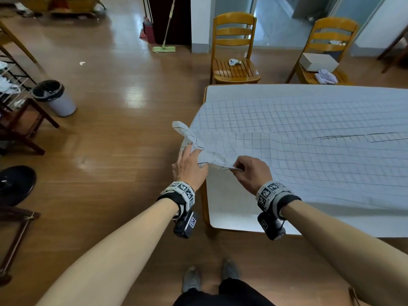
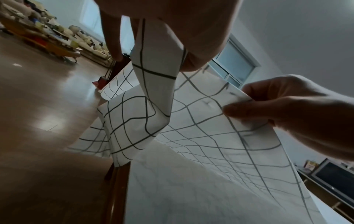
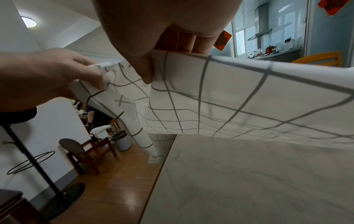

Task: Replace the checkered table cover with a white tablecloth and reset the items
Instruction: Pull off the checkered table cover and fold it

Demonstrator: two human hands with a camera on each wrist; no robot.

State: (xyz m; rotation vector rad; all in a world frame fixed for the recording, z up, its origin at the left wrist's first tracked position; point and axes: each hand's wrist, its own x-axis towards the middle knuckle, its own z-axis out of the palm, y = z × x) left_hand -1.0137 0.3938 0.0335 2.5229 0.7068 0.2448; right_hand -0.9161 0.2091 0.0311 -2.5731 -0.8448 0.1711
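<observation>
Fingers of both hands hold the checkered cover (image 1: pixel 298 138) at the desk (image 1: pixel 229 217) corner. Left hand (image 1: pixel 189 166) grips its bunched corner; right hand (image 1: pixel 251 171) pinches the lifted edge just beside.

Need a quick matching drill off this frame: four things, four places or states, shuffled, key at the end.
Things:
1. checkered table cover
2. white box
3. mop
4. bin

Places or states:
A. on the floor, left of the table
B. near edge lifted, held by left hand and right hand
C. on the right-hand chair
D. propped by the far wall

Pairs: 1-B, 2-C, 3-D, 4-A
</observation>
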